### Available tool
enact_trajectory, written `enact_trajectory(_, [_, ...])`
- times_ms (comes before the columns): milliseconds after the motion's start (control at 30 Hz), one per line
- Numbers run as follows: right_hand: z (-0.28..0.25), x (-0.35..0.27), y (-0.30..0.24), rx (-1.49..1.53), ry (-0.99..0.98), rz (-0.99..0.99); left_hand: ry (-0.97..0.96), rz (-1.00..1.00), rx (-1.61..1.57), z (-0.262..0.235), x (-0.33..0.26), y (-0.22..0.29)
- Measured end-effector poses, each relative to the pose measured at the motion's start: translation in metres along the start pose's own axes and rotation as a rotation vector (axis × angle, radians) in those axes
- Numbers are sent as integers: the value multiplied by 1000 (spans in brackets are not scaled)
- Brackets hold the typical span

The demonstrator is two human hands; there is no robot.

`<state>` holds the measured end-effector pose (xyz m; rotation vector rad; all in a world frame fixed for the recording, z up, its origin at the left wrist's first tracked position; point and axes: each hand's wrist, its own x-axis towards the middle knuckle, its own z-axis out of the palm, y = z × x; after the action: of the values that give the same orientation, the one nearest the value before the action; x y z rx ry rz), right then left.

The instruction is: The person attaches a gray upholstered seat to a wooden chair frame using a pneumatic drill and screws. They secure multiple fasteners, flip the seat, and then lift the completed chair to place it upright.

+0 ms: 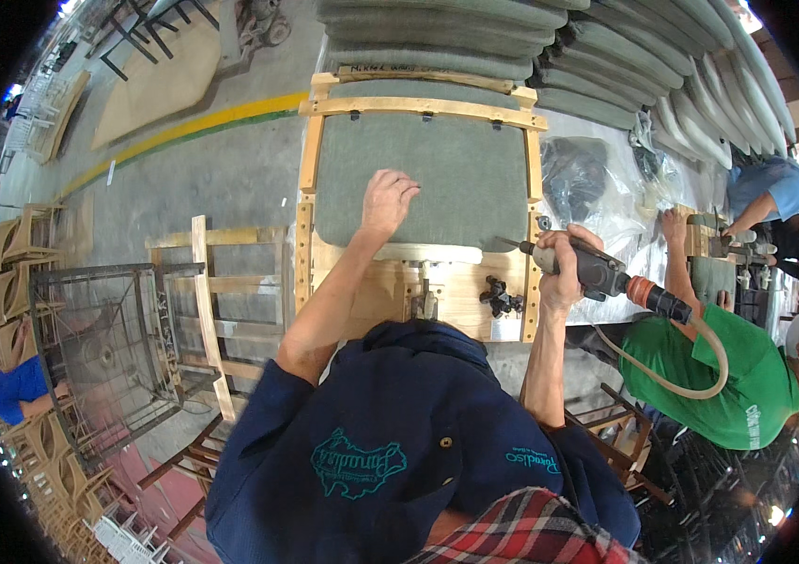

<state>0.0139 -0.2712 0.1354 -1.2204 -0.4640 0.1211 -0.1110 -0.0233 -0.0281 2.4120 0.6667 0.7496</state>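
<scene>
My right hand [561, 268] is wrapped round a power drill [597, 270] with an orange collar and a beige hose at its back end. The drill's thin bit points left, close to the right rail of a wooden frame [533, 169]. Inside that frame lies a grey-green fabric-covered panel [456, 174]. Over the panel's middle hangs my left hand [388, 202], its fingers curled and pressed together; whatever they hold is too small to make out. A clamp [427, 291] sits against the panel's near edge. Beside it on the wood rests a clump of black parts [501, 296].
Stacked grey-green cushions [437, 38] line the far side and far right. Clear plastic sheeting [597, 188] lies right of the frame. A person in a green shirt [709, 376] works close on the right. Wooden slats [207, 301] and a metal mesh rack [103, 357] stand left.
</scene>
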Motion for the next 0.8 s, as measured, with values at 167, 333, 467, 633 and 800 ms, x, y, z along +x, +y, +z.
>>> enact_trajectory(167, [0, 1, -2, 16, -42, -52, 17, -35, 57, -6, 6, 8])
enact_trajectory(333, [-1, 1, -6, 36, -34, -80, 2, -371, -289, -17, 17, 23])
enact_trajectory(467, [1, 1, -11, 87, 38, -72, 87, -594, -683, -32, 26, 54])
enact_trajectory(633, [6, 6, -18, 204, 34, -136, -22, -726, -1533, -24, 11, 91])
enact_trajectory(800, [13, 9, -27, 334, 42, -191, -119, -979, -1861, -11, -2, 116])
